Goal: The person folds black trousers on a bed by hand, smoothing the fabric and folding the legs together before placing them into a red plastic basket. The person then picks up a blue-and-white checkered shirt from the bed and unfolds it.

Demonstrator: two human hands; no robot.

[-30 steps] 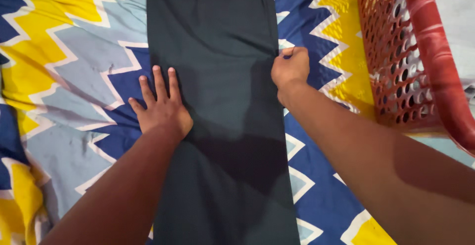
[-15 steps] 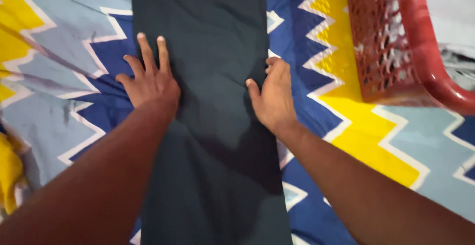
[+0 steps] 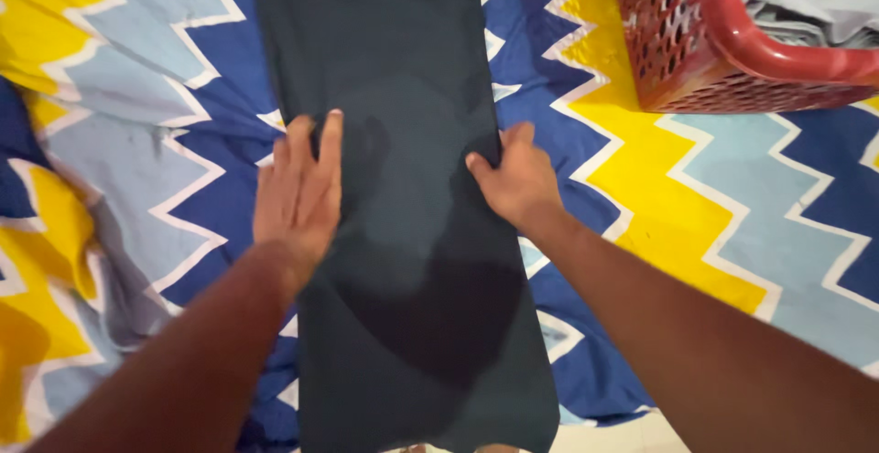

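The red basket [image 3: 732, 50] is the one tall obstacle: it stands on the zigzag bedsheet [image 3: 714, 197] at the far right, well apart from the long dark garment [image 3: 403, 233]. Between basket and garment lies an open lane of flat sheet. Nearer than the basket, the right forearm crosses that lane. On the garment's side away from the basket, the sheet is open but rumpled. The left hand [image 3: 300, 192] and right hand [image 3: 517, 178] occupy the garment's two edges.
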